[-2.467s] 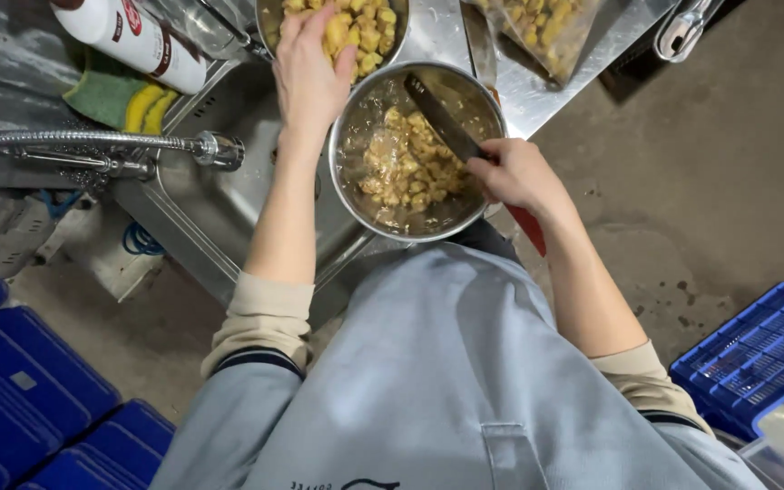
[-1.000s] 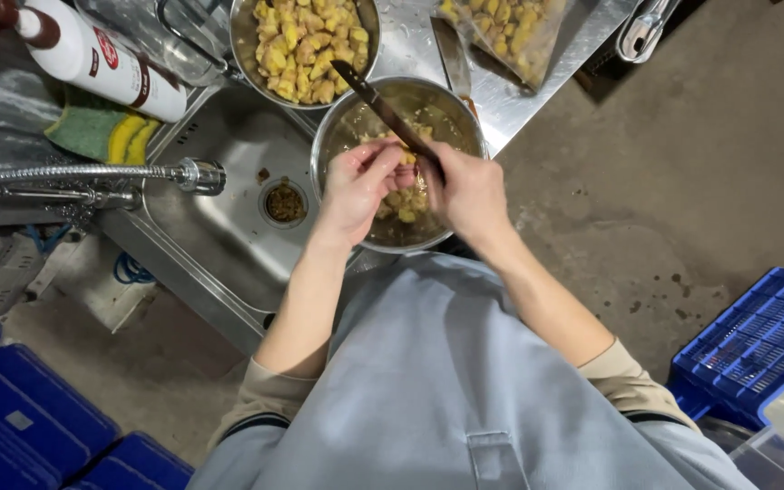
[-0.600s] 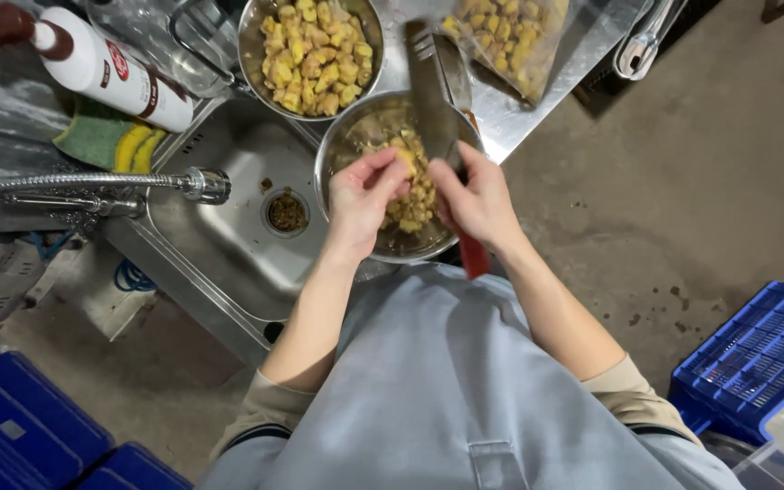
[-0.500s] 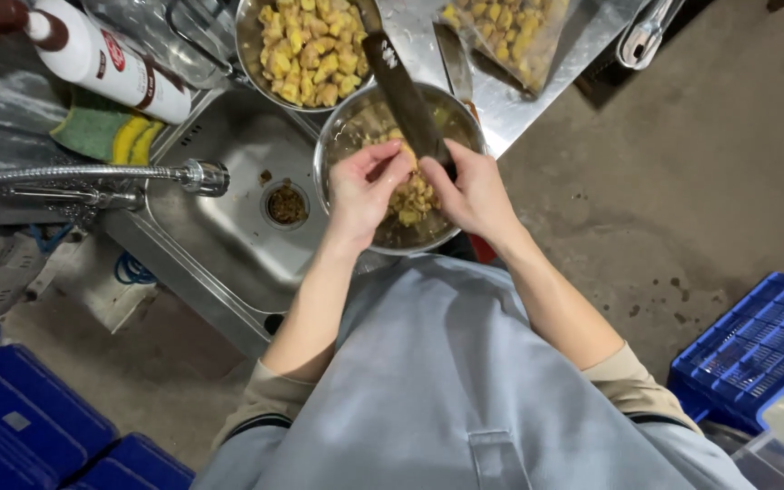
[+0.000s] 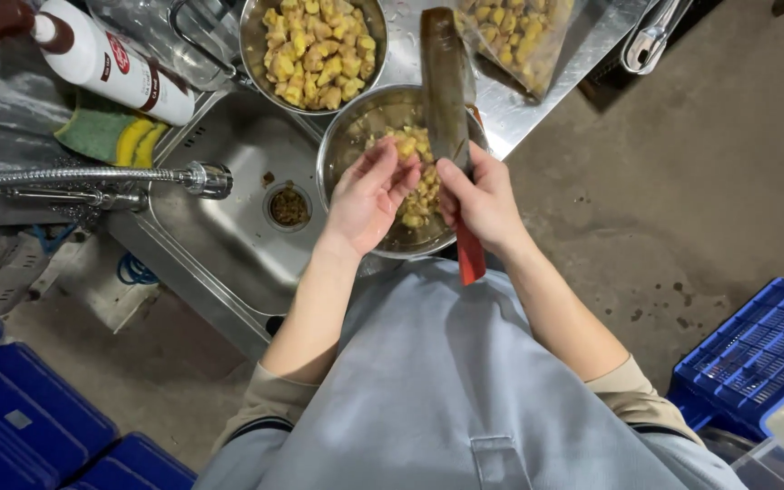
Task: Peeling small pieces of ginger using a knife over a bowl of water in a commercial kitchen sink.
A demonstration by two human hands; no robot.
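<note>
Over the round steel bowl (image 5: 383,181) of yellow chunks, head view: left hand (image 5: 369,195) pinches a chunk (image 5: 407,145); right hand (image 5: 483,200) grips red-handled knife (image 5: 447,91), blade toward 12 o'clock, v. near left fingers. Slip could nick them.

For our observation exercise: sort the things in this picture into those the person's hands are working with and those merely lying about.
In use:
left hand with a yellow piece
right hand gripping the knife
near bowl

Lying about:
far bowl
bag
bottle
sponge
tap
blue crates
</note>
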